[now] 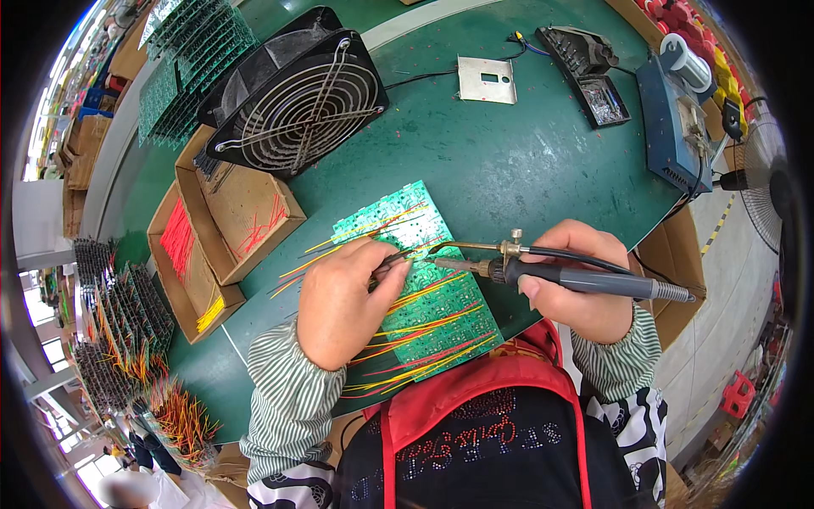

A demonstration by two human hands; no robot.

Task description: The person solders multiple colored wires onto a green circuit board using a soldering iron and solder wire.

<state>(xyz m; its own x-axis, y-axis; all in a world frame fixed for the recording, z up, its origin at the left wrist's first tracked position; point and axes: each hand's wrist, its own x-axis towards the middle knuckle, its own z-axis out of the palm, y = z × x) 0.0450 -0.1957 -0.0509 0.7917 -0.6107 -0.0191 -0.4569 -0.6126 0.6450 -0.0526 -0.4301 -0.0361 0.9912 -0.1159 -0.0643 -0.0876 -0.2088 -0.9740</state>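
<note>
A green circuit board panel (462,318) lies on the table before me, with rows of red, yellow and dark wires (373,349) sticking out to its left. My left hand (339,301) is over the board's left edge, thumb and fingers pinched on a thin dark wire (397,256). My right hand (581,288) is wrapped around the grey handle of a soldering iron (606,282). A thin brass solder feed tube (475,246) is clamped to the iron. Both the iron's tip and the tube's end point left, close to the fingertips of my left hand, over the board.
Cardboard trays (246,246) of cut red and yellow wires stand on the left. Behind them are a black fan (305,102) and stacked green boards (182,76). A metal plate (487,81), a black parts box (602,100) and a blue solder station (670,127) occupy the far side.
</note>
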